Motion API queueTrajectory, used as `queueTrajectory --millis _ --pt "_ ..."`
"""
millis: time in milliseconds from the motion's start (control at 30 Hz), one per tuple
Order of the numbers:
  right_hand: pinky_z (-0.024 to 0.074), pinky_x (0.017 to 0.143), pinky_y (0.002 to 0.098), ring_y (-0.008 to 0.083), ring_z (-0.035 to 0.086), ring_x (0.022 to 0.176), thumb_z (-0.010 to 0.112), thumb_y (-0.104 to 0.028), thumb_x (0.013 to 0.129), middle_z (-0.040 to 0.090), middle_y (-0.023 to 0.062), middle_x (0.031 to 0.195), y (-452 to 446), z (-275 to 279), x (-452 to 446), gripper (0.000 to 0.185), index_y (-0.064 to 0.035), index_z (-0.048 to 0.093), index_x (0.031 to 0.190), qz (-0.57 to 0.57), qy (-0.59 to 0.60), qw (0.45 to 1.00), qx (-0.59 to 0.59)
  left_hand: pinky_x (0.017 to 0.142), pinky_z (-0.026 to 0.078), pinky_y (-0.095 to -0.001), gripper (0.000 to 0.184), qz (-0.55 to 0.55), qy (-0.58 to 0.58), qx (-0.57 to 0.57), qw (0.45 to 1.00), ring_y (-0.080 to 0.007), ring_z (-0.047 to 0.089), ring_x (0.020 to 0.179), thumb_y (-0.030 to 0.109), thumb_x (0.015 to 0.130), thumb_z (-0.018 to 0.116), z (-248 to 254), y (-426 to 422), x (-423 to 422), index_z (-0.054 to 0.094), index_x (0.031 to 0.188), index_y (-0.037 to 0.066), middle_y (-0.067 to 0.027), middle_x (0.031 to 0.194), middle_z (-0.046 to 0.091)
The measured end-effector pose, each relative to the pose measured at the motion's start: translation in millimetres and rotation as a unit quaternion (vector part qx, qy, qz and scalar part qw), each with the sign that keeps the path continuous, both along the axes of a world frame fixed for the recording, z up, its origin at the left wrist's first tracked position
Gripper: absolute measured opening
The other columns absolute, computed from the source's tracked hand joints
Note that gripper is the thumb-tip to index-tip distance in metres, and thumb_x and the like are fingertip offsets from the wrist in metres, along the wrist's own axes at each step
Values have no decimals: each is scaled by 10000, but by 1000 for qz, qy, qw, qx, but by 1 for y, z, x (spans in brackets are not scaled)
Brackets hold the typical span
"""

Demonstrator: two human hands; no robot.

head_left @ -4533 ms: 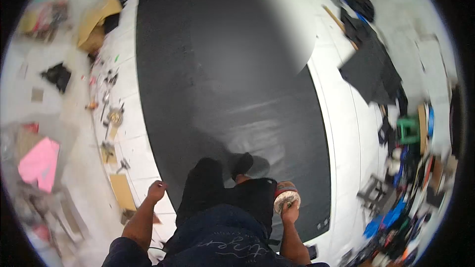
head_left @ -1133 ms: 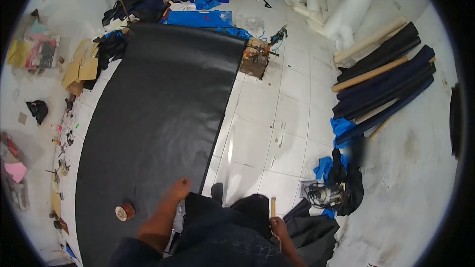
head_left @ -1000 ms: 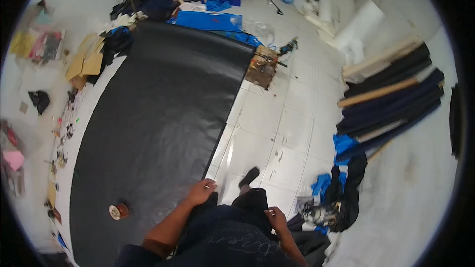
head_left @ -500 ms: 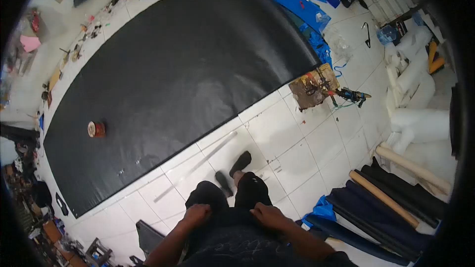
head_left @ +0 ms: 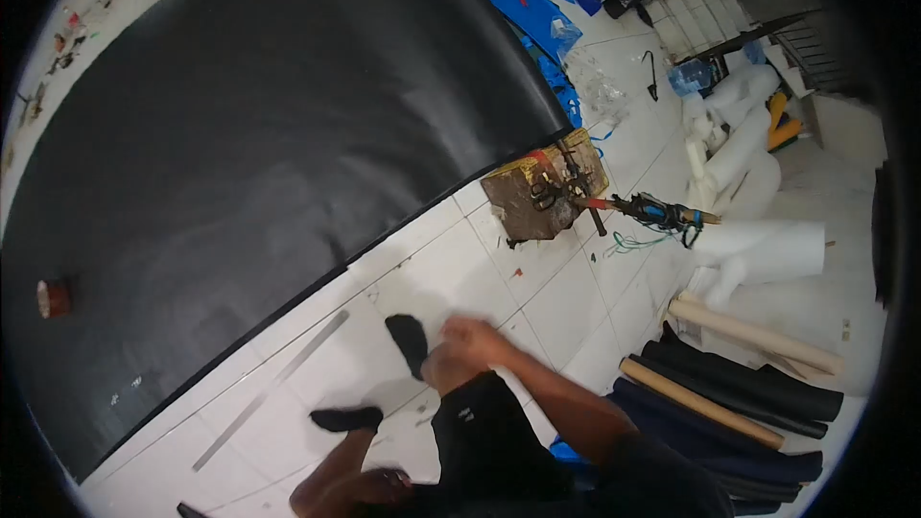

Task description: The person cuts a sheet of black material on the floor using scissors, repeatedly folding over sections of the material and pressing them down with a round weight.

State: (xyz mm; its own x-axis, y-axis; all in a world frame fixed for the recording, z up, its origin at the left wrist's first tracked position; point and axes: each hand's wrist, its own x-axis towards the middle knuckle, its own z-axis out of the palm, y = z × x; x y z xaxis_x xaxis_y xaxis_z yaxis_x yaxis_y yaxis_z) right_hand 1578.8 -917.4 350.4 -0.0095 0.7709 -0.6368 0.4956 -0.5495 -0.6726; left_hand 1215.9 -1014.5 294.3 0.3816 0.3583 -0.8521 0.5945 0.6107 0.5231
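reddish roll (head_left: pixel 54 298) on the black sheet (head_left: pixel 240 134) | strip (head_left: pixel 271 391) on tiles (head_left: pixel 422 273) alongside, step wide imo | left hand (head_left: pixel 386 485) too dim to tell grip | right hand (head_left: pixel 467 338) half-curled near one sock (head_left: pixel 407 343), too blurry to tell what's held

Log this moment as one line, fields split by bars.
right hand: blurred, beside right sock | red roll: on black sheet | strip: on floor, apart from sheet | block: by sheet edge

The black sheet (head_left: pixel 278 115) looks smooth and softly glossy, the floor tiles (head_left: pixel 422 269) glazed, the wooden block (head_left: pixel 518 211) rough and matt.
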Motion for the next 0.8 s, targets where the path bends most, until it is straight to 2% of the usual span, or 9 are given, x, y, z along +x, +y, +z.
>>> queueTrajectory --millis 67,133,200,267,333,467,533,733,800 --pt "502 809 352 219 637 881 685 -307 893 679 135 942 24 -124 107 331 -12 634 1035 -149 -173 971 73 956 461 -431 381 11 43 164 985 -363 602 1055 147 835 657 -79 45 8 602 1184 6 -205 1129 634" --pt "464 920 476 435 597 1051 696 -400 866 637 272 1107 49 -181 196 573 35 560 1213 -133 -450 849 244 952 461 -441 423 3 100 390 916 -377 601 1037 104 784 710 -149 109 9 597 1181 10 -213 1108 633" --pt "430 977 520 446 566 1121 714 -514 812 591 296 1215 73 -177 231 805 30 476 1355 -133 -597 763 211 1023 412 -469 505 33 155 468 869 -413 531 1158 114 778 722 -217 154 15 564 1246 5 -214 1215 589" --pt "421 990 513 468 523 1171 739 -546 773 509 333 1291 80 -185 261 922 -75 369 1474 -110 -617 764 155 1079 374 -452 622 10 156 479 864 -403 457 1263 137 777 733 -253 183 29 513 1357 102 -214 1351 506" --pt "454 959 530 454 536 1159 681 -530 842 482 307 1286 78 -199 277 813 -195 342 1501 -85 -676 724 110 1127 305 -501 743 -44 157 499 851 -389 371 1358 162 763 767 -285 203 45 448 1433 172 -203 1457 405" --pt "493 892 483 414 568 1088 612 -352 943 514 250 1177 66 -225 305 556 -120 442 1419 -105 -723 639 241 1166 237 -508 701 -162 192 572 781 -356 306 1406 310 855 695 -317 229 65 382 1476 221 -141 1516 340" --pt "497 882 489 413 566 1090 605 -328 945 517 235 1183 63 -219 303 507 -108 466 1379 -89 -712 654 238 1168 245 -514 637 -195 173 593 762 -341 307 1418 308 878 680 -327 226 70 428 1455 212 -140 1520 351" --pt "521 770 489 393 594 1044 584 -201 925 532 182 1157 69 -189 312 352 -80 517 1248 -98 -744 615 244 1067 401 -509 342 -166 174 673 700 -310 553 1183 149 863 636 -354 230 77 669 1203 138 -82 1243 609" --pt "506 768 479 362 598 1019 564 -213 944 562 135 1124 69 -162 315 277 -113 516 1198 -69 -732 646 206 1025 436 -497 322 -178 146 624 747 -312 601 1025 122 839 630 -351 230 81 683 1156 101 -93 1048 633"
